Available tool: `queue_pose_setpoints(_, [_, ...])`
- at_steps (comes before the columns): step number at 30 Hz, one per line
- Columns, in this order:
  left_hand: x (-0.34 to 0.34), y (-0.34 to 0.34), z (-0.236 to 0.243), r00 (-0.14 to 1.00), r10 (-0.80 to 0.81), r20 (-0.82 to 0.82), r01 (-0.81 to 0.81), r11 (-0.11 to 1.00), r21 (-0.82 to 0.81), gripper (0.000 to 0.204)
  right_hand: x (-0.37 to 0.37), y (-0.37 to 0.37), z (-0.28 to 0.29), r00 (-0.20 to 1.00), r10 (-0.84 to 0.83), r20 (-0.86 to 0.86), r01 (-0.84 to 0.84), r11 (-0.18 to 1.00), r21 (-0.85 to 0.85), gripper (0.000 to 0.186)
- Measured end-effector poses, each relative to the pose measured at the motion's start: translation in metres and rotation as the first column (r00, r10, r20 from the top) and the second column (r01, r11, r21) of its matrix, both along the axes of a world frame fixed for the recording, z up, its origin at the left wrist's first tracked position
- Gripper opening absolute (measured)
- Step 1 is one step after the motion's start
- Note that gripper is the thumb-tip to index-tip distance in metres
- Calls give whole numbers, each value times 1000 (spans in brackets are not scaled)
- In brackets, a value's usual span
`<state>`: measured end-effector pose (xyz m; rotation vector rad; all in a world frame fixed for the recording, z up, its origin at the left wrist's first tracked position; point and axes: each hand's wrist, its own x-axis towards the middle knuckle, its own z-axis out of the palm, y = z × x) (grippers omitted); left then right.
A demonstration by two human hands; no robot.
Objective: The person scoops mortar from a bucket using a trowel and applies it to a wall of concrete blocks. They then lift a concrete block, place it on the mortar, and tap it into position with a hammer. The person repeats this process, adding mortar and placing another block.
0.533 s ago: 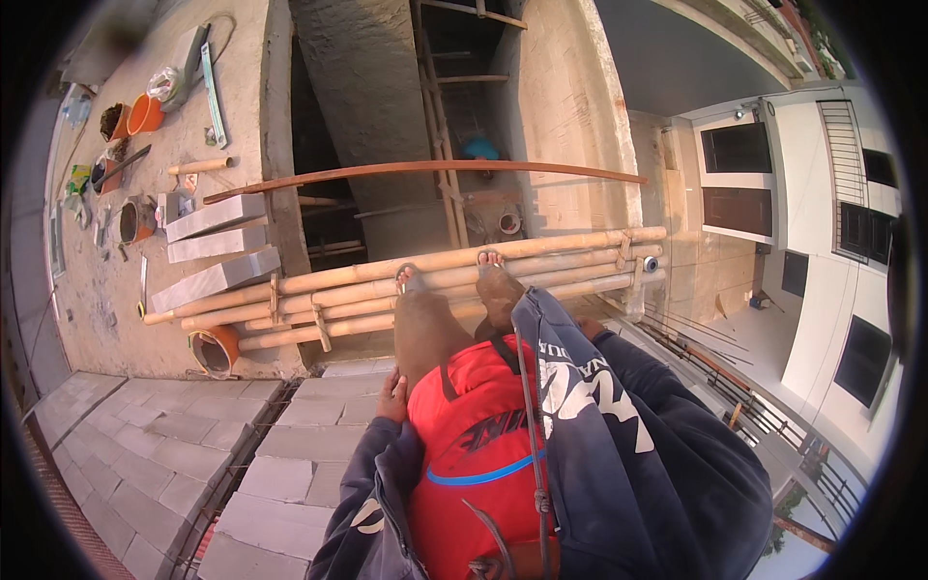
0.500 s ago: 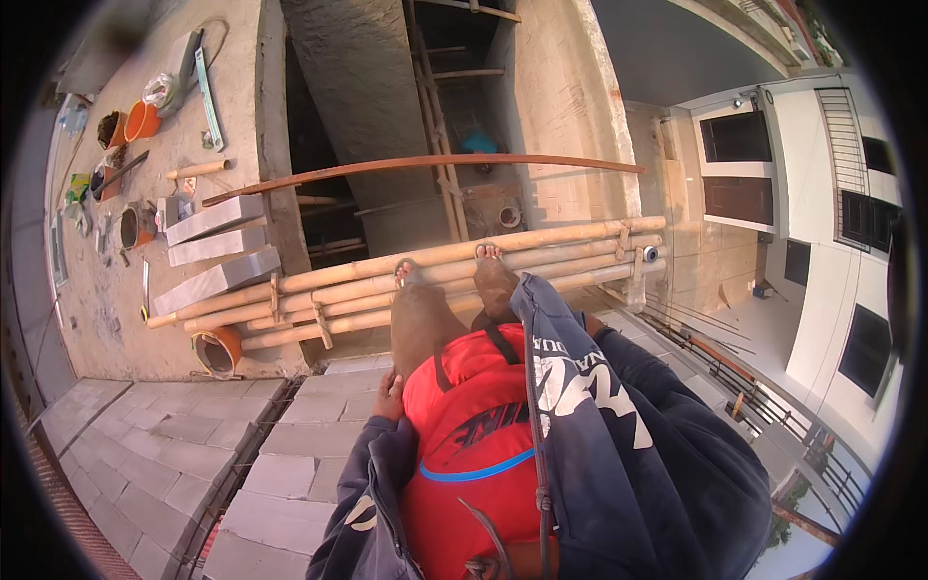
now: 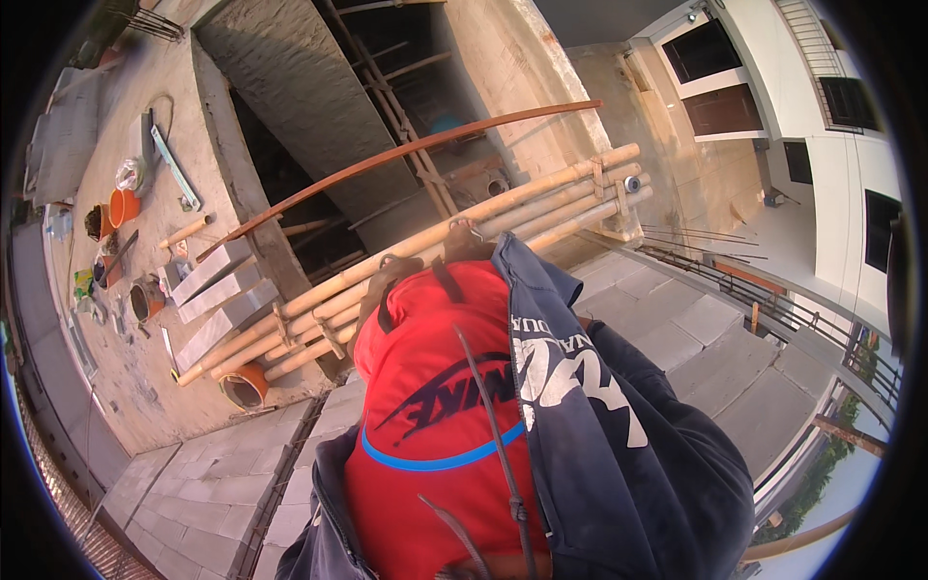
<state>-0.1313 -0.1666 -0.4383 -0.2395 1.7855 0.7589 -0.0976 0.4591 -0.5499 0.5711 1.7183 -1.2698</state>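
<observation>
Long bamboo poles (image 3: pixel 532 195) are laid left to right, on a slant, ahead of the right hand (image 3: pixel 584 320), mostly hidden by the jacket (image 3: pixel 657 454); the left hand is not seen, so which fingers are nearer, and whether apart or together, cannot be told.

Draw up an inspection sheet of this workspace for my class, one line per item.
Surface: rough concrete slab at left, stained in places; pale block rows nearer the person.
Job's things: bamboo poles lie side by side; a foot is on them.
Clutter: orange buckets, loose pale blocks, short bamboo piece.
Hands: left hand, nothing seen; right hand almost hidden by the dark jacket, grip unclear.
Cables: one thin loop on the slab, type unclear.
Surroundings: white building at right; reddish-brown bar beyond the poles.
</observation>
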Motion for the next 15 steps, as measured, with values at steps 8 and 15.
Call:
queue_pose_setpoints(8, [-24,6,10,999,-52,13,53,998,-42,36,3,-23,-4,999,-49,-12,48,999,-4,53])
queue_pose_setpoints(15, [-37,9,15,995,-92,27,93,994,-54,35,-2,-33,-2,998,-59,-16,59,998,-8,51])
